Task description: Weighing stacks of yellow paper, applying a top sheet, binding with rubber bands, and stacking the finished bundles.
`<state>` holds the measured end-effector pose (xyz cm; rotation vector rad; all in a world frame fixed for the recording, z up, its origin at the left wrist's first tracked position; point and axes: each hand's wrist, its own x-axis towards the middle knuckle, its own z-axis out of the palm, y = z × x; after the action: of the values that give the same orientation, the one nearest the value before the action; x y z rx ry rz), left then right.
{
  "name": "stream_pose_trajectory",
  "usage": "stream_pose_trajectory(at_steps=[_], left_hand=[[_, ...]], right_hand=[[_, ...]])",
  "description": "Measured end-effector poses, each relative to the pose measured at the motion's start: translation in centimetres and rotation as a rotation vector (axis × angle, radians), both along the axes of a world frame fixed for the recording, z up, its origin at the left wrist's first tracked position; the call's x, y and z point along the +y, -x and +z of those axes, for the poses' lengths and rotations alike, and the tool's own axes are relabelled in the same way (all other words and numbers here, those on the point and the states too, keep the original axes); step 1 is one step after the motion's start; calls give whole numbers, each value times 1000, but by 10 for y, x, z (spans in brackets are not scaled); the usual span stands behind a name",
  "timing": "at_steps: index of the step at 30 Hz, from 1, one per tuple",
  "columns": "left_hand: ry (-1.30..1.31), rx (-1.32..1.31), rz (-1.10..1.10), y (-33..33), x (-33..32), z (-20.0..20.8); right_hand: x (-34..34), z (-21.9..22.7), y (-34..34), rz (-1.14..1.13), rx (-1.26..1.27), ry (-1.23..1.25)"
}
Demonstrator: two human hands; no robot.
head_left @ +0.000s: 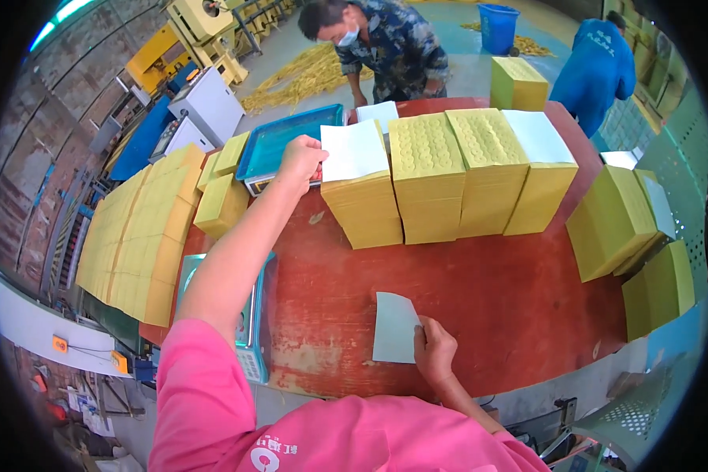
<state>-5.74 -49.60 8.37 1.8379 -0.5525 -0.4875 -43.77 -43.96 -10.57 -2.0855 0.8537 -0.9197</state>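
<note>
A row of tall yellow paper stacks (426,177) stands across the far middle of the red table. The leftmost stack bears a white paper sheet (354,151) on top. My left hand (302,162) reaches far forward, its fingers closed in a pinch at that sheet's left edge. Lower down, near the table's front, my right hand (435,347) grips a pale bluish sheet of paper (395,328) by its right edge, thumb on top. The two middle stacks show rows of embossed round marks, and another white sheet (536,135) covers the rightmost one.
A blue-green scale (253,315) sits under my left forearm; a blue tray (291,141) lies beyond. Yellow bundles (138,228) are piled at left, more stacks (617,220) at right. One co-worker (381,47) stands across the table, another in blue (598,67) behind.
</note>
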Motion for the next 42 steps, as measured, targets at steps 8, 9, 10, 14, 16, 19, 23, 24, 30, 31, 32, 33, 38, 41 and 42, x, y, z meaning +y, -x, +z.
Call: stream_pose_trajectory(at_steps=[8,9,10,14,16,19,23,24,30,31,32,33,38,41,42], left_hand=[[-35,-107,-48,-4,0,-3],[-40,-104,-47,-4,1,-4],[-49,-127,-48,-5,1,-4],[-73,-151,-72,-7,-1,-4],[-122,-176,-50,-6,-2,-1],[-168,-367,15,-22,-2,-3],[-210,-997,20,-28,-34,12],[-190,-1041,-20,-26,-47,16],[-724,-1070,-336,1,-92,-26],[-685,-1061,-326,5,-88,-36],[-646,-1053,-317,5,-85,-41],[-646,-1052,-333,6,-84,-41],[-560,-1045,-366,1,-58,-38],[-428,-1084,-355,10,-44,-40],[-423,-1091,-364,3,-40,-37]], right_hand=[[-1,-1,-1,0,-10,34],[-1,-1,-1,1,-7,30],[-1,0,-1,6,-3,25],[-2,2,0,9,2,16],[-3,2,-1,1,-2,8],[-2,3,-2,1,-16,5],[-3,0,-2,-9,-20,19],[-3,0,-2,-4,-14,12],[0,2,-2,-29,-40,-34],[1,4,-4,-13,-66,-47],[1,5,-5,2,-95,-61],[1,5,-4,-10,-90,-67],[-8,-8,0,26,-198,-261],[-16,-2,12,49,-333,-566],[-17,-2,14,51,-398,-628]])
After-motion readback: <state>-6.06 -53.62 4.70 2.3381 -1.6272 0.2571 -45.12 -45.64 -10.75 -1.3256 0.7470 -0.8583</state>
